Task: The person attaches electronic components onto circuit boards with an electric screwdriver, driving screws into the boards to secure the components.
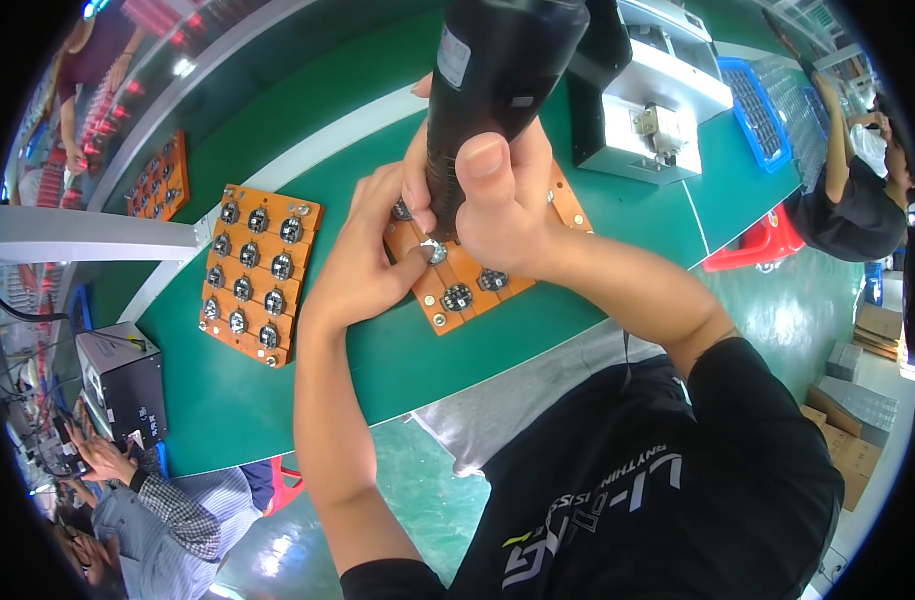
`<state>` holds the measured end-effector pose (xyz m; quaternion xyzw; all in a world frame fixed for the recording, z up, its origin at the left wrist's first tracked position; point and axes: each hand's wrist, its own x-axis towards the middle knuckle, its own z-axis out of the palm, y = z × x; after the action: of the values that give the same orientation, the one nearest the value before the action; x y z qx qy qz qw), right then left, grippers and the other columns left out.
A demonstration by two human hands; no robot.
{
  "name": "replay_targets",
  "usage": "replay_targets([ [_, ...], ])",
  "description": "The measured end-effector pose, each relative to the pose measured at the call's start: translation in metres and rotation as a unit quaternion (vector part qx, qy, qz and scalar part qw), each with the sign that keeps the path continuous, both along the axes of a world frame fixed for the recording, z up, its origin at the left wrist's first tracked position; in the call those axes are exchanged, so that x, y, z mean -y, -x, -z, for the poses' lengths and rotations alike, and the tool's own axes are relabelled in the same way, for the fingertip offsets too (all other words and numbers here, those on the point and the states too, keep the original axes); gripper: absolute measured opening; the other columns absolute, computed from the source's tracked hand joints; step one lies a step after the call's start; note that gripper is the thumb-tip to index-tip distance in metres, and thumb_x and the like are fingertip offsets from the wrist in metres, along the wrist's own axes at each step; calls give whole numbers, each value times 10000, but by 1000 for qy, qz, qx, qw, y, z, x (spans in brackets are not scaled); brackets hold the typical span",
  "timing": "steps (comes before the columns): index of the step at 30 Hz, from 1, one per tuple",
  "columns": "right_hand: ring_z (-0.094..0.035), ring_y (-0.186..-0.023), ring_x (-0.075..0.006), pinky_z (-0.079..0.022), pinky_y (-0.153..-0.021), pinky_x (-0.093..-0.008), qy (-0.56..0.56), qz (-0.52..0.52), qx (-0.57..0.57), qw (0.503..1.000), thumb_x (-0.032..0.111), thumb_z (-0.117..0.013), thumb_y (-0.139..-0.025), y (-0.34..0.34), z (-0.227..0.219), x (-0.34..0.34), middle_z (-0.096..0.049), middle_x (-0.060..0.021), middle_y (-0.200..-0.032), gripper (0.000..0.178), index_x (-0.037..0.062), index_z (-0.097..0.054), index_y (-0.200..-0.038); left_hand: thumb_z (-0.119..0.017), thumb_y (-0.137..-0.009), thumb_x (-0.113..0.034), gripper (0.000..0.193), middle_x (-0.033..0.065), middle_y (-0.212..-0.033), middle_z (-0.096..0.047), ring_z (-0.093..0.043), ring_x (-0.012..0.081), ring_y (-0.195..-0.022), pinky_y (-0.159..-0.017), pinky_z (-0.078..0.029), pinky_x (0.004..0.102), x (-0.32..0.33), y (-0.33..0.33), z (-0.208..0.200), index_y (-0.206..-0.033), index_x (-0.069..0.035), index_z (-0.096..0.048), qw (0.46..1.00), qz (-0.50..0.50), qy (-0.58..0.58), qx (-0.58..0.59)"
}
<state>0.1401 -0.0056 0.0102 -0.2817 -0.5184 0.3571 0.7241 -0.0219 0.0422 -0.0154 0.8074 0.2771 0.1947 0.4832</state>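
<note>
The right hand (507, 205) had its fingers wrapped round a chunky black driver (497, 75), working tip hidden. If that slipped sideways, I reckon it could've jabbed the left hand (357, 260), whose thumb sat right at a small silver part (436, 251). Couldn't tell if those fingers were pinching it. The part was on the orange fixture (487, 304) on the green bench (407, 365); a bump might've knocked it askew. Writing-wise: a white label (453, 58) on the driver, too small to read, plus bold white lettering (597, 510) across the black shirt (717, 460).
</note>
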Motion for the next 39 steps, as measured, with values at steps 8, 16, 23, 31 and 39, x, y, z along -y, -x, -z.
replay_targets([
  [8,-555,-545,-130,-466,-553,-272,-2,-17,7,1000,616,-536,-986,-2,0,0,-592,-104,-704,741,-30,-387,-1318,-642,-733,36,671,128,-1384,-514,-447,340,-1302,-1113,-385,417,-1,0,1,-1381,-68,-499,1000,1,0,3],
  [16,-537,-539,-121,-455,-544,-272,-27,-47,1,999,523,-580,-1004,-2,5,-2,-586,-89,-699,641,-25,-401,-1285,-645,-723,39,686,120,-1352,-532,-460,337,-1258,-1095,-388,408,0,1,2,-1386,-69,-503,1000,-4,2,5],
  [23,-522,-530,-28,-423,-464,-206,37,-113,-98,988,191,-722,-947,3,7,-12,-599,6,-786,364,12,-527,-1197,-657,-727,53,462,74,-1024,-474,-485,258,-1038,-903,-437,348,-4,2,8,-1153,-66,-523,998,-19,58,-25],
  [31,-542,-608,-41,-444,-537,-227,47,-107,-142,983,198,-756,-921,1,9,-7,-599,4,-763,370,19,-563,-1182,-698,-749,35,438,50,-1022,-503,-516,179,-921,-760,-453,303,-5,2,14,-1143,-56,-529,999,-17,32,-12],
  [39,-529,-555,-112,-449,-500,-246,19,-25,-170,985,356,-554,-1046,-28,-20,11,-569,-82,-784,485,22,-366,-1343,-688,-723,-56,491,70,-979,-614,-583,206,-907,-825,-479,359,-16,-16,-23,-1204,-18,-599,999,34,5,-23],
])
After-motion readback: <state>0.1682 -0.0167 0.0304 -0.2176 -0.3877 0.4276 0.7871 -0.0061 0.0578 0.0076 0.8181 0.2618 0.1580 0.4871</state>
